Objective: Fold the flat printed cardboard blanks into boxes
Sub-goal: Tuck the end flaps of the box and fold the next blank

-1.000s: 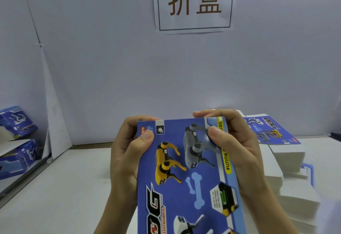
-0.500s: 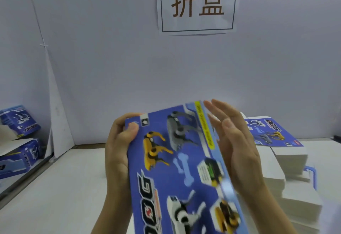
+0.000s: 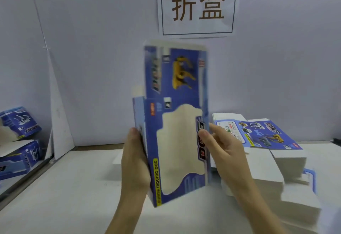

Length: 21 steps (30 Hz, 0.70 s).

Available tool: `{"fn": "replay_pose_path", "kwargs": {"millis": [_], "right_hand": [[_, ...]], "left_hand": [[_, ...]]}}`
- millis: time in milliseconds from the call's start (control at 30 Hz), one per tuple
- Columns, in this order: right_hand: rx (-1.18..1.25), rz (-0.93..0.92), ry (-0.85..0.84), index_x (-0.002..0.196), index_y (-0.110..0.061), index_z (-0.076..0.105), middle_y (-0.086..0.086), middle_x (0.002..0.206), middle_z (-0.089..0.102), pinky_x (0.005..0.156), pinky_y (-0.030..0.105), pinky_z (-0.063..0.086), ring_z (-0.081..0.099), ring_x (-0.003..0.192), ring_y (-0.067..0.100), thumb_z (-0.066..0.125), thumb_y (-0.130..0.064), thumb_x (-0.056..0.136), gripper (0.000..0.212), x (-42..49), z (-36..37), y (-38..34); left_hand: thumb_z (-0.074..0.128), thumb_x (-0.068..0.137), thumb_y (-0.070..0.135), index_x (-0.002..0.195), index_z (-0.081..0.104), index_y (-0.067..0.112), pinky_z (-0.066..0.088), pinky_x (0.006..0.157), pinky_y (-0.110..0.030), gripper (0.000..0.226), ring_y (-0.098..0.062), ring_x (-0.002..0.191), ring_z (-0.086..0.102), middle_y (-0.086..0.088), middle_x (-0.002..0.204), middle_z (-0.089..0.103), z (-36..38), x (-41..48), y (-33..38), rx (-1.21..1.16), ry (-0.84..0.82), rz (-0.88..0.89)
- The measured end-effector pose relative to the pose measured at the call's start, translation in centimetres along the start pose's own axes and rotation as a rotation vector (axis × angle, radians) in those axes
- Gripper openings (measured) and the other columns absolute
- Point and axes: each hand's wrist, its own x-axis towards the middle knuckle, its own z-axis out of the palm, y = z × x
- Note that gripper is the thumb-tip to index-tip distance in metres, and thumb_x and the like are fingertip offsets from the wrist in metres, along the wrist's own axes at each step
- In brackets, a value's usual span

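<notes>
Presently, one blue printed cardboard blank (image 3: 175, 123), light, thin, easily creased, is held upright before the wall sign (image 3: 197, 5), gripped by left hand (image 3: 135, 162) and right hand (image 3: 224, 152) along its long edges; the window cut-out is best avoided.

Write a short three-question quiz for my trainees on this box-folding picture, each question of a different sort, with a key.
1. True or false: the blank held upright lies flat on the table.
2. Which hands hold it? A) left hand only B) right hand only C) both
3. Fill in: the stack of flat blanks sits to the person's ____.

Key: 1 false, it is held up off the table; 2 C; 3 right.
</notes>
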Motion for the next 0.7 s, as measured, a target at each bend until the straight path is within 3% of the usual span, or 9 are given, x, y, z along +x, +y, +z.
{"fn": "replay_pose_path", "kwargs": {"millis": [100, 267, 367, 567, 700], "right_hand": [[0.165, 0.160, -0.025, 0.095, -0.049, 0.071, -0.005, 0.097, 0.075, 0.064, 0.022, 0.056, 0.072, 0.087, 0.016, 0.060, -0.047, 0.077, 0.021, -0.2, 0.4, -0.1], [0.266, 0.225, -0.056, 0.096, -0.032, 0.071, 0.001, 0.091, 0.075, 0.056, 0.021, 0.055, 0.073, 0.078, 0.017, 0.057, -0.042, 0.080, 0.024, -0.5, 0.8, -0.9], [0.301, 0.221, -0.080, 0.095, -0.034, 0.073, 0.004, 0.091, 0.076, 0.056, 0.024, 0.056, 0.073, 0.076, 0.019, 0.058, -0.041, 0.079, 0.023, -0.5, 0.8, -1.1], [0.387, 0.220, -0.049, 0.095, -0.036, 0.076, 0.001, 0.089, 0.076, 0.056, 0.025, 0.056, 0.073, 0.075, 0.016, 0.060, -0.036, 0.079, 0.023, -0.3, 0.2, -0.6], [0.289, 0.126, 0.002, 0.102, -0.032, 0.073, -0.001, 0.094, 0.076, 0.059, 0.024, 0.056, 0.073, 0.081, 0.014, 0.058, -0.036, 0.084, 0.024, -0.4, 0.8, -0.5]], "left_hand": [[0.042, 0.071, 0.059, 0.097, 0.068, 0.019, 0.060, 0.056, -0.031, 0.055, -0.023, 0.069, 0.073, -0.004, 0.085, 0.076, -0.4, -0.2, 0.5, 0.016, -0.132, -0.097], [0.055, 0.064, 0.062, 0.109, 0.065, 0.018, 0.061, 0.064, -0.038, 0.063, -0.027, 0.077, 0.074, -0.007, 0.094, 0.075, -1.5, 0.2, 0.7, 0.031, -0.087, -0.087], [0.058, 0.064, 0.062, 0.113, 0.063, 0.020, 0.061, 0.069, -0.040, 0.064, -0.026, 0.081, 0.074, -0.005, 0.099, 0.075, -1.8, 0.4, 1.2, 0.016, -0.080, -0.024], [0.059, 0.065, 0.058, 0.097, 0.067, 0.027, 0.058, 0.056, -0.026, 0.045, -0.018, 0.075, 0.073, 0.000, 0.091, 0.075, -1.4, 0.2, 1.2, 0.022, -0.076, 0.074], [0.041, 0.081, 0.052, 0.101, 0.056, 0.024, 0.050, 0.049, -0.012, 0.037, -0.003, 0.068, 0.070, 0.012, 0.078, 0.071, -0.7, 0.0, 0.9, 0.224, -0.048, 0.164]]}}
